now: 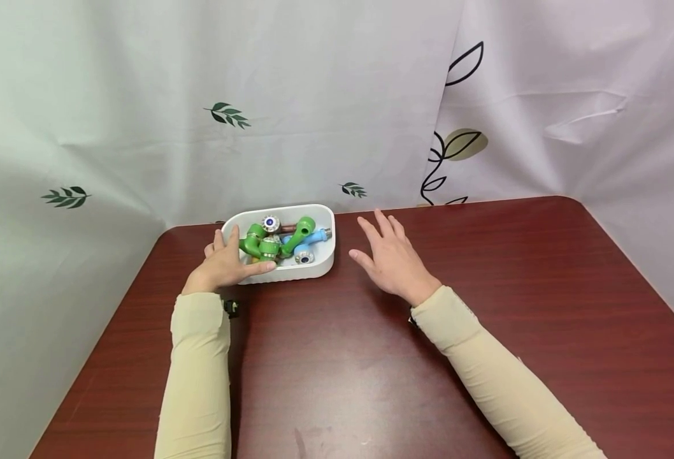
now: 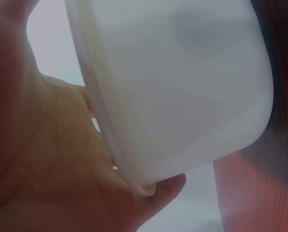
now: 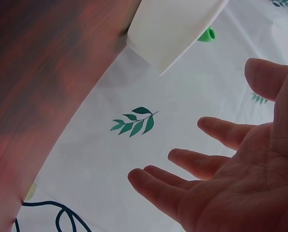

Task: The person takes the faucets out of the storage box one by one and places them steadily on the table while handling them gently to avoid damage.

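Note:
At the back of the table sits a white oblong plastic bin (image 1: 318, 271), holding several green, blue and brown pieces. One is a green tube-like piece (image 1: 299, 237) with rounded ends; a light blue piece (image 1: 316, 236) lies beside it. My left hand (image 1: 225, 260) grips the bin's left end, its thumb along the front rim and its fingers at the left side. In the left wrist view a fingertip (image 2: 175, 186) curls past the rim. To the right of the bin my right hand (image 1: 394, 260) hovers with fingers spread, holding nothing.
The bin stands on a dark red wooden table (image 1: 325, 363). Behind and on both sides hangs a pale curtain (image 1: 314, 127) with leaf prints, close to the table's back edge.

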{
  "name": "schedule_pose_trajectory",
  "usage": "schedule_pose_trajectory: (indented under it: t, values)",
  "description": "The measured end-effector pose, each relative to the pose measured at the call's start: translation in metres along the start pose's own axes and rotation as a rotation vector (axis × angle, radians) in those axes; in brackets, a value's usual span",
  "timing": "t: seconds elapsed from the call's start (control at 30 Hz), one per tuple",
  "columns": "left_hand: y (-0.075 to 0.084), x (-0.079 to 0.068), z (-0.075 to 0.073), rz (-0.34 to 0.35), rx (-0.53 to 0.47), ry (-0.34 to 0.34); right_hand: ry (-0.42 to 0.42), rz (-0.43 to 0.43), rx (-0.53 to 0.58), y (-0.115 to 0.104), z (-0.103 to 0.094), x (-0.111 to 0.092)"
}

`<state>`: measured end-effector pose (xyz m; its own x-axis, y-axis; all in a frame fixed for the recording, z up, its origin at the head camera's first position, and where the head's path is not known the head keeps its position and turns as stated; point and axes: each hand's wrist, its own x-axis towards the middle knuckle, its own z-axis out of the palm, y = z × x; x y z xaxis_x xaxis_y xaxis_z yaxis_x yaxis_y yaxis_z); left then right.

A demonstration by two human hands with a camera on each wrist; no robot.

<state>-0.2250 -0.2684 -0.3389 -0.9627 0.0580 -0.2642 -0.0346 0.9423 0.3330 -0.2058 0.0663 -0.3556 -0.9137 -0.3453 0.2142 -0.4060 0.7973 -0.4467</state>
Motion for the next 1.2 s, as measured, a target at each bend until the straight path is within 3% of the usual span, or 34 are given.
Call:
schedule_pose_trajectory:
  t: [0.73, 1.2]
  values:
    - [-0.004, 0.002, 0.004, -0.034, -0.02, 0.004, 0.027, -0.073, 0.047, -0.011, 0.014, 0.021]
    - [-0.004, 0.006, 0.006, -0.02, 0.004, 0.056, 0.051, -0.129, 0.073, -0.021, 0.026, 0.04]
